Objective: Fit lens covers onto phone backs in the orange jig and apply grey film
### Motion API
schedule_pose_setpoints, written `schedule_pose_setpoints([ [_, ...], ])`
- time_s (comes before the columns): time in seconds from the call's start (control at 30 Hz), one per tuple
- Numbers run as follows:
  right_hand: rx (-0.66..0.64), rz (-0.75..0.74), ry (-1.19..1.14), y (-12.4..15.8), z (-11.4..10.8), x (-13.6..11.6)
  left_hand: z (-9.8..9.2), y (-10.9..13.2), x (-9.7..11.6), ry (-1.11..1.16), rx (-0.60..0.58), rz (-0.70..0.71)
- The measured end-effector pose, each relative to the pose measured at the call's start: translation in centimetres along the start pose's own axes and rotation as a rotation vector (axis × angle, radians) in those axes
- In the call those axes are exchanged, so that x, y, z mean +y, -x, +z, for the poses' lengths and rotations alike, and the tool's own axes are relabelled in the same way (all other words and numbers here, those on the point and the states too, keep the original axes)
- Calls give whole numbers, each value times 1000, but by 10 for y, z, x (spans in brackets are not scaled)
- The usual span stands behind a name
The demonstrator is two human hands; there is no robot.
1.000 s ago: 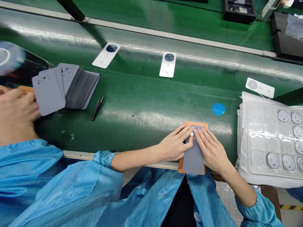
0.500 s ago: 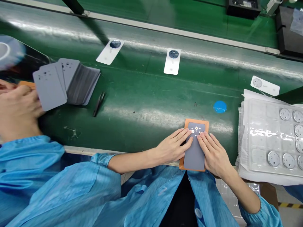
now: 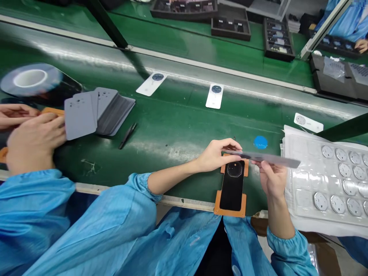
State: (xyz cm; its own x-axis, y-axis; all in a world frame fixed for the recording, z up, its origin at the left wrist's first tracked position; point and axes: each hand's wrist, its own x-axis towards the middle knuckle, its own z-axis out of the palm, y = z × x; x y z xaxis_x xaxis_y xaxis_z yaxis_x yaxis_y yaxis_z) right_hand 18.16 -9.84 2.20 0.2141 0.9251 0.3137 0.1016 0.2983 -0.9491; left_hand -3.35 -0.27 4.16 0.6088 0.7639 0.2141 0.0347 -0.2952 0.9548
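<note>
One camera on the wearer's head looks forward and steeply down from above the near edge of the green surface [image 3: 172, 126]. It is rolled a little, so the near and far edges both slope down toward the right. The left hand [image 3: 217, 155] and right hand [image 3: 273, 178] lie within close range, the blue smock [image 3: 186, 237] fills the foreground, and the view reaches beyond the far edge.

Grey panel [image 3: 277, 160] aloft, nearly edge-on; orange fixture [image 3: 217, 207] flat below, black-centred
</note>
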Motion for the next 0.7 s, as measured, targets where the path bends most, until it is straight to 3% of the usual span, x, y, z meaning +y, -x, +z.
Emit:
schedule_pose_setpoints([
  [0.1, 138, 61, -207, -27, 15, 10, 10, -19, 9, 114, 169, -23],
  [0.17, 166, 65, -229, -35, 24, 16, 13, -25, 8, 153, 200, -47],
  [0.37, 288, 28, -141, -23, 38, 27, 22, -23, -11, 315, 88, -242],
  [0.5, 242, -19, -122, -26, 34, 30, 27, -22, -17, 364, 62, -306],
  [0.6, 235, 1, -114, -40, 27, 32, 24, -45, -16, 430, 78, -265],
  [0.7, 220, 76, -134, -48, 20, 33, 11, -95, -16, 421, 135, -213],
])
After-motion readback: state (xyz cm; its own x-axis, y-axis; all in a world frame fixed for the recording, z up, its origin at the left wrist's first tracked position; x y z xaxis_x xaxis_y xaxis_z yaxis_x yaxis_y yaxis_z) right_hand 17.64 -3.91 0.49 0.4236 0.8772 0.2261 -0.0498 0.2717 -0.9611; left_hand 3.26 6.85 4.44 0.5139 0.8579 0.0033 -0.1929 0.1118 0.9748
